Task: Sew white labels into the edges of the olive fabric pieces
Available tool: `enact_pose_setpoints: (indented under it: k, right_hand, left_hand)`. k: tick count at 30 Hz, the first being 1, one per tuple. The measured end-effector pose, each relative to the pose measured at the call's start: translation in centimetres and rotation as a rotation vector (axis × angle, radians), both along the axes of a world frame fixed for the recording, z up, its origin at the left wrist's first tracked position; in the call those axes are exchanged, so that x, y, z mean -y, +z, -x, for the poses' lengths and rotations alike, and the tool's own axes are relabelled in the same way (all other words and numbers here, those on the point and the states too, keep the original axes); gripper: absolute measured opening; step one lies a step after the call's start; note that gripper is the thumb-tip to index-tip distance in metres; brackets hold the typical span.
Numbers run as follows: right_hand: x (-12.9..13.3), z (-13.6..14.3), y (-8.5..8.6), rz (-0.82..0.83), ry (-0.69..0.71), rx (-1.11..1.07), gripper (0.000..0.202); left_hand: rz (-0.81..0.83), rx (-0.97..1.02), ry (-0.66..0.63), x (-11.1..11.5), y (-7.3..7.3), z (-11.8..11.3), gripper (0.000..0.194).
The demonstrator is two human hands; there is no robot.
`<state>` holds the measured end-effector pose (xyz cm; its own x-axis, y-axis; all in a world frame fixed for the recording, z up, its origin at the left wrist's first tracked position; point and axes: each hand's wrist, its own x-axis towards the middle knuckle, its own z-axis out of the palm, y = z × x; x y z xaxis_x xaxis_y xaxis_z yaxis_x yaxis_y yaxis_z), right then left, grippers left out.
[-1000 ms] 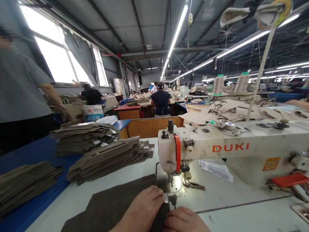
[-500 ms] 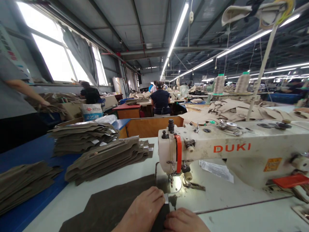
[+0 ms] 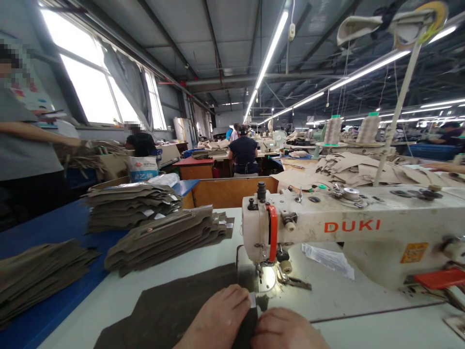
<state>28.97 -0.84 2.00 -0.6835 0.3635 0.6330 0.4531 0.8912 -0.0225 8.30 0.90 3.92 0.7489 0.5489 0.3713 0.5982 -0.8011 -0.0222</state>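
Right hand [image 3: 286, 329]: placed at five o'clock by the edge of the dark cloth [image 3: 174, 300]; fingers are curled, but with tips hidden, whether it is grasping cannot be told.
Left hand [image 3: 221, 310]: rested on the cloth at six o'clock, fingers bent; whether anything is pinched cannot be told.
Dark cloth: spread flat toward seven o'clock on the smooth, pale counter [image 3: 98, 310]; judged light, pliable, not fragile, apt to slide; best held flat near its edge.
White tag [image 3: 253, 300]: small, flat, seen at the cloth's edge just beside the left hand.
Stacked dark pieces [image 3: 170, 237]: eight o'clock, matte, layered unevenly.
Sewing machine [image 3: 312, 223]: four o'clock, hard-bodied, scuffed.
Beige pieces [image 3: 345, 167]: three o'clock, heaped, flat.
Thread cones [image 3: 333, 130]: past two o'clock, tapered.
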Motion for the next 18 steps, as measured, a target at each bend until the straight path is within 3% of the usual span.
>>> enact_pose_setpoints:
  k: [3,6,10,14,18]
  right_hand:
    - [-0.1,-0.5,2.8,0.191,-0.155,0.134,0.003]
    - [-0.5,-0.5,4.4,0.280,-0.265,0.157,0.011]
    - [-1.1,-0.1,4.1,0.202,-0.288,0.167,0.010]
    - [-1.4,0.1,3.4,0.047,-0.273,0.169,0.011]
    - [-1.5,-0.1,3.5,0.003,-0.282,0.172,0.015]
  left_hand:
    - [-0.018,0.008,0.056,0.7,0.3,0.1,0.032]
    - [-0.091,0.001,0.038,1.2,0.9,0.3,0.040]
    - [-0.198,-0.019,-0.020,1.2,1.1,0.7,0.046]
    - [-0.197,-0.012,-0.025,0.9,1.0,0.7,0.048]
    - [-0.221,-0.001,-0.013,0.6,1.2,0.1,0.044]
